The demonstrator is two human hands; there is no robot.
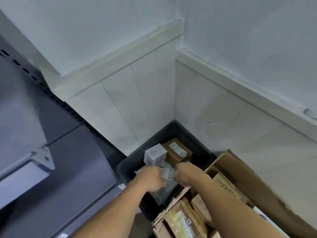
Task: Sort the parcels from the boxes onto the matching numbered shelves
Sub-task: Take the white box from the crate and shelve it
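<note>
A dark plastic crate (202, 152) stands in the room's corner with parcels inside: a white box (154, 154), a brown cardboard box (176, 150) with a label, and a grey plastic mailer (169, 184) with a white label (167, 174). Both of my hands reach into the crate. My left hand (151, 177) grips the mailer's left side next to the label. My right hand (182, 174) holds the mailer's right side, its fingers hidden beneath it.
An open cardboard carton (228, 162) full of brown parcels sits right of the crate at the lower right. Grey metal shelving (51, 152) with slotted uprights fills the left. White tiled walls close the corner behind the crate.
</note>
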